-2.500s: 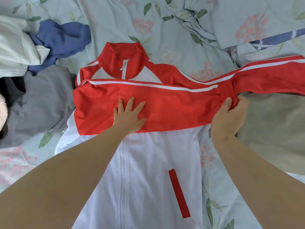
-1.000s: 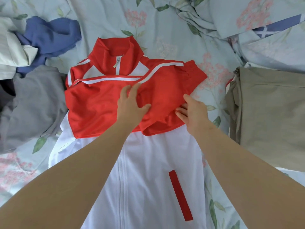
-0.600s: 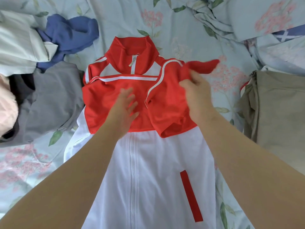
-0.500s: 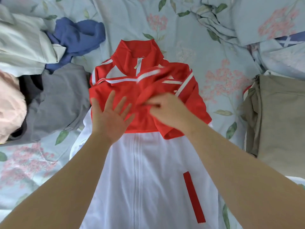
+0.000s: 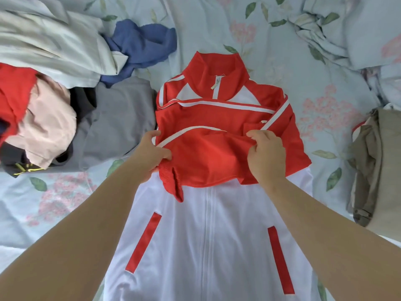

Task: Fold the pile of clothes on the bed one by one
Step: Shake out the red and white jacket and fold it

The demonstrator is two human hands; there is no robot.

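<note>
Now both hands grip the jacket's point(image 5: 208, 235) folded red sleeve point(image 5: 206, 157) across its chest: left hand point(image 5: 152, 153) by the cuff, right hand point(image 5: 265, 155) pinching its other end.

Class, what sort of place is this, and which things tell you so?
Probably a bedroom: a floral bedsheet covers the surface, a jacket lies spread on it, and a pile of clothes sits alongside.

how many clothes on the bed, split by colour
red and white jacket: 1
blue garment: 1
grey garment: 1
pink garment: 1
pale garment: 1
khaki garment: 1
dark garment: 1
plain red garment: 1
total: 8 in view; the pile may hide more
</note>
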